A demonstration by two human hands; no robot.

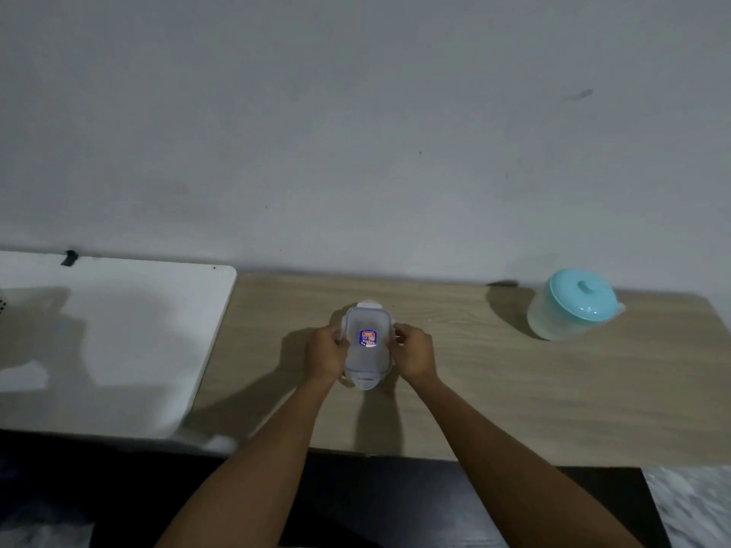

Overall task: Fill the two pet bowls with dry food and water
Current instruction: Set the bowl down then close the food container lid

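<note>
My left hand (325,355) and right hand (413,353) clasping the sides of a clear lidded container (367,345) on the wooden desk (514,389), teal-lidded jug (573,304) well apart at my right

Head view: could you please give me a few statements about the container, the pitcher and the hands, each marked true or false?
1. Both hands, left hand and right hand, are on the sides of the clear container. True.
2. The container's lid is off. False: the lid, with its sticker, is on.
3. The pitcher has a light blue lid. True.
4. The pitcher stands to the left of the container. False: it stands to the right, on the wooden table.
5. The right hand holds the pitcher. False: it is on the container.
</note>
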